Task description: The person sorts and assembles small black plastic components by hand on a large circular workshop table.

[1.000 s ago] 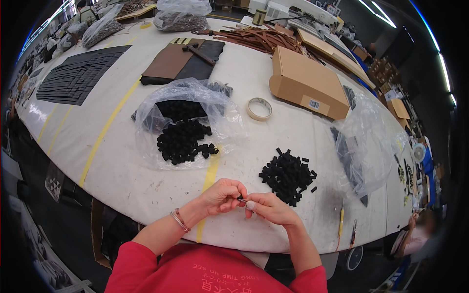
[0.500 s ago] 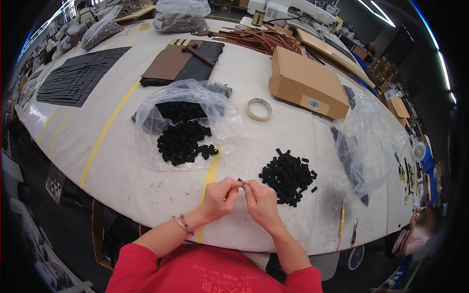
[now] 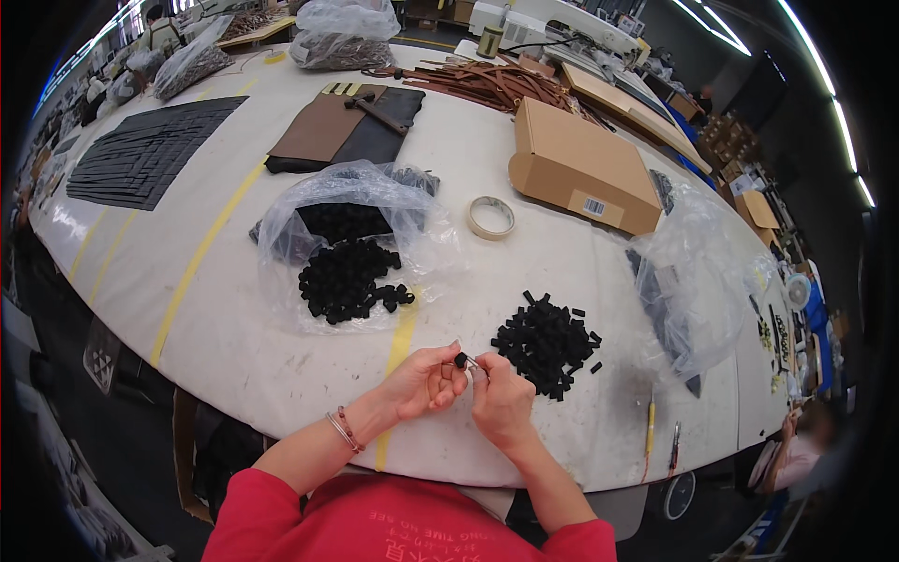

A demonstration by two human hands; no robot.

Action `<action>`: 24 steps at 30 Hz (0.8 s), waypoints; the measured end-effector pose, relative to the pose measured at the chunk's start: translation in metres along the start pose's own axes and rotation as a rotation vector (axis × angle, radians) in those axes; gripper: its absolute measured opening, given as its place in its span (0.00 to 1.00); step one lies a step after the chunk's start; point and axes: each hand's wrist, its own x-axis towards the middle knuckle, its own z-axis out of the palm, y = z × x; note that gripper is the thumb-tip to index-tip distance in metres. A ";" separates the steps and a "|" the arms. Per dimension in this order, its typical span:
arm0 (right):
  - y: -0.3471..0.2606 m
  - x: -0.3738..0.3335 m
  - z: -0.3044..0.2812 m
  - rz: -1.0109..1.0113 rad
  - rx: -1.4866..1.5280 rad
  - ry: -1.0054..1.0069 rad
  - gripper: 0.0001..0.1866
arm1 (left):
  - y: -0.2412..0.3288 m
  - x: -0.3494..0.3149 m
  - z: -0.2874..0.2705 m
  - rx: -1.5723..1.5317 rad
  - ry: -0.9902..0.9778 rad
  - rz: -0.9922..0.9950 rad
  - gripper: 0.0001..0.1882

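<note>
Near the table's front edge my two hands meet. My left hand (image 3: 423,384) pinches a small black loop piece (image 3: 460,359) between thumb and forefinger, its other fingers curled loosely. My right hand (image 3: 503,401) is closed on a thin, metallic-looking tool (image 3: 473,362), whose tip touches the black piece; most of it is hidden by the fingers. Just right of my right hand lies a pile of small flat black pieces (image 3: 545,347). Beyond my left hand, rounder black loops (image 3: 346,279) spill from an opened clear plastic bag (image 3: 433,239).
Behind are a tape roll (image 3: 491,217), a cardboard box (image 3: 585,169) and brown strips (image 3: 487,84). Black strips (image 3: 154,150) and brown and black sheets (image 3: 318,126) lie at left. A plastic bag (image 3: 688,290) and a yellow-handled tool (image 3: 650,426) are at right.
My left hand has turned, its fingers loosening so the palm shows. The black piece and the thin tool now show more plainly between my hands. My right hand has shifted slightly.
</note>
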 end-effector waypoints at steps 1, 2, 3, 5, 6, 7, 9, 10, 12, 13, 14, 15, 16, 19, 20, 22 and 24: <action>-0.001 0.001 0.000 -0.006 0.011 0.017 0.06 | 0.000 -0.001 0.000 0.001 0.001 0.002 0.17; -0.002 0.002 0.000 -0.009 0.017 0.034 0.07 | 0.000 -0.001 0.001 -0.012 -0.007 0.001 0.17; -0.002 0.001 0.000 -0.007 0.015 0.036 0.07 | -0.001 -0.001 0.002 -0.026 -0.014 0.000 0.17; -0.004 0.001 -0.001 -0.041 -0.004 0.024 0.07 | -0.001 -0.002 0.003 -0.042 -0.031 -0.019 0.17; -0.004 0.001 -0.001 -0.041 -0.005 0.025 0.07 | -0.001 -0.003 0.003 -0.060 -0.047 -0.036 0.17; -0.005 0.001 -0.001 -0.064 0.002 0.032 0.07 | -0.001 -0.006 0.005 -0.058 -0.046 -0.036 0.17; -0.004 0.000 0.000 -0.082 0.004 0.044 0.07 | 0.001 -0.012 0.010 -0.116 -0.074 -0.052 0.17; -0.003 -0.001 0.000 -0.103 0.008 0.057 0.07 | -0.001 -0.014 0.014 -0.113 -0.074 -0.055 0.17; -0.005 -0.002 0.000 -0.125 0.015 0.075 0.07 | -0.005 -0.019 0.023 -0.192 0.055 -0.001 0.14; -0.006 -0.004 0.000 -0.136 0.015 0.086 0.07 | -0.007 -0.023 0.025 -0.189 0.056 -0.001 0.14; -0.008 -0.006 -0.001 -0.147 0.014 0.098 0.07 | -0.009 -0.027 0.027 -0.225 0.089 0.033 0.12; -0.010 -0.010 0.000 -0.146 0.013 0.101 0.07 | -0.011 -0.029 0.029 -0.261 0.122 0.067 0.10; -0.013 -0.015 0.001 0.068 0.326 0.047 0.06 | -0.013 -0.032 0.032 -0.259 0.119 0.064 0.10; -0.023 -0.016 -0.002 0.492 0.969 -0.026 0.08 | -0.019 -0.028 0.039 -0.145 0.106 0.189 0.08; -0.026 -0.014 -0.006 0.686 1.301 -0.056 0.10 | -0.018 -0.029 0.038 -0.064 0.108 0.241 0.08; -0.022 -0.008 -0.018 0.729 1.283 -0.183 0.10 | -0.014 -0.029 0.035 0.018 0.096 0.282 0.08; -0.007 -0.004 -0.032 0.714 1.023 -0.390 0.10 | -0.003 -0.028 0.028 0.037 0.265 0.272 0.08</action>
